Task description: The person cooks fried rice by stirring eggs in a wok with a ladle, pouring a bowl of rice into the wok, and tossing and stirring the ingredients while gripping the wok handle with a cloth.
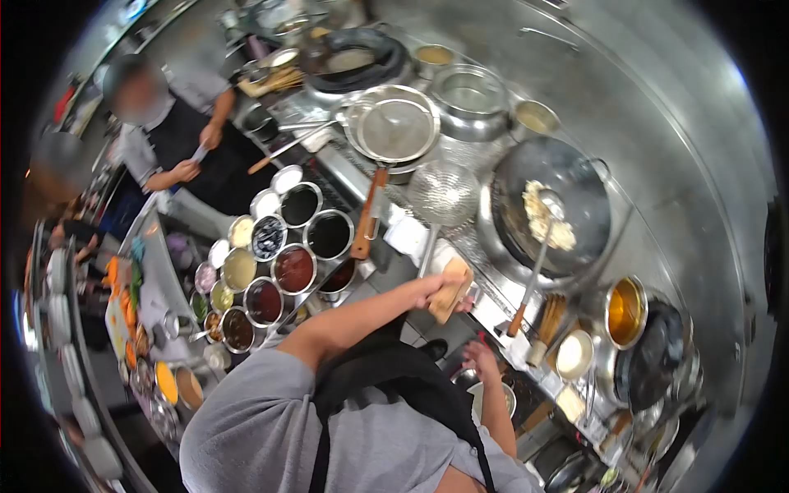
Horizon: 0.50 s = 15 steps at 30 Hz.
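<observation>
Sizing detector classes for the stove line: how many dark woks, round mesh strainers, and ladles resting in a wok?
Woks: 2
Mesh strainers: 2
Ladles in a wok: 1
Total: 5
Dark pan at the right edge is unclear, so it is not counted.

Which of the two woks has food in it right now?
The large black wok on the right, holding pale food and a ladle. The far wok at the top shows no food.

We find no readable text, label, brand, number or sign anywhere in view. We check sauce bowls (279, 246), pots, wok (552, 215), steel surface (493, 308): all unmarked or too blurred.
</observation>
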Motion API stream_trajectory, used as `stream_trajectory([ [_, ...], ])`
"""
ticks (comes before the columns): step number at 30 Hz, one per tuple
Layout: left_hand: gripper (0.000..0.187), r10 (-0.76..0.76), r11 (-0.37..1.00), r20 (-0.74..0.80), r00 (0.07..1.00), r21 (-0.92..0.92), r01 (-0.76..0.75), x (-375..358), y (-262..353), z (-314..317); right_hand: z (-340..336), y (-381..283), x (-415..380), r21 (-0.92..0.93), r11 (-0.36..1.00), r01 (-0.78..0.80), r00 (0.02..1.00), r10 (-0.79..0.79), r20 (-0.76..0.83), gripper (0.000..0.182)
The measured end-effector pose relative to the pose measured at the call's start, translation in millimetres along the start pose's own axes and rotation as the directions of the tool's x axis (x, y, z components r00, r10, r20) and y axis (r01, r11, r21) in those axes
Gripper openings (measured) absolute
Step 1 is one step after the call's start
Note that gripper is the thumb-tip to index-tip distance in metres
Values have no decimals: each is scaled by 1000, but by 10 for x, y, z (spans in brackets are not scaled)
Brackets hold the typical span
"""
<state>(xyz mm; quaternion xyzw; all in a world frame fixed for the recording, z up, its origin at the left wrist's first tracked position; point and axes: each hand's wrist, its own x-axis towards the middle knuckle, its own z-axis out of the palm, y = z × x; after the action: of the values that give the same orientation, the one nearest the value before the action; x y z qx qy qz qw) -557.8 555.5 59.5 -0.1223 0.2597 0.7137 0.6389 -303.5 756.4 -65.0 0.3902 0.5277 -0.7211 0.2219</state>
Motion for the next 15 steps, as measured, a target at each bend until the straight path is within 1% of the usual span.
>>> stream_trajectory([
  [1, 45, 22, 994, 6, 1000, 103, -23, -293, -129, -159, -87, 330, 216, -203, 979, 20, 997, -35, -68, 61],
  [2, 44, 53, 982, -32, 998, 185, -46, -651, -229, -203, -262, 702, 457, -544, 838, 45, 981, -139, -134, 68],
  [3, 44, 89, 978, -113, 990, 196, -66, -885, -385, -376, -481, 1064, 710, -809, 586, 38, 950, -273, -152, 75],
  [4, 45, 122, 975, -192, 974, 207, -81, -1085, -559, -557, -565, 1227, 879, -965, 262, -3, 902, -415, -116, 83],
  [6, 44, 248, 942, -251, 935, 287, -173, -1494, -854, -778, -498, 1043, 717, -942, 316, -111, 940, -275, -203, 92],
  [7, 45, 279, 933, -309, 909, 311, -181, -1686, -953, -818, -478, 947, 658, -926, 337, -171, 947, -204, -249, 96],
  [9, 47, 327, 916, -412, 850, 360, -178, -2010, -1135, -813, -516, 988, 686, -938, 302, -173, 938, -239, -250, 95],
  [10, 46, 370, 905, -437, 820, 367, -213, -2119, -1224, -810, -506, 997, 668, -940, 291, -179, 932, -256, -257, 94],
  [12, 46, 448, 879, -472, 759, 388, -277, -2236, -1345, -742, -567, 989, 652, -936, 314, -161, 954, -193, -229, 93],
  [13, 48, 452, 889, -479, 752, 309, -338, -2251, -1385, -680, -601, 994, 650, -932, 326, -158, 962, -163, -221, 93],
  [14, 50, 458, 889, -484, 746, 226, -399, -2261, -1423, -612, -614, 979, 675, -929, 331, -163, 957, -175, -230, 91],
  [15, 52, 465, 877, -486, 740, 142, -458, -2259, -1447, -555, -566, 864, 644, -917, 342, -207, 962, -101, -255, 89],
])
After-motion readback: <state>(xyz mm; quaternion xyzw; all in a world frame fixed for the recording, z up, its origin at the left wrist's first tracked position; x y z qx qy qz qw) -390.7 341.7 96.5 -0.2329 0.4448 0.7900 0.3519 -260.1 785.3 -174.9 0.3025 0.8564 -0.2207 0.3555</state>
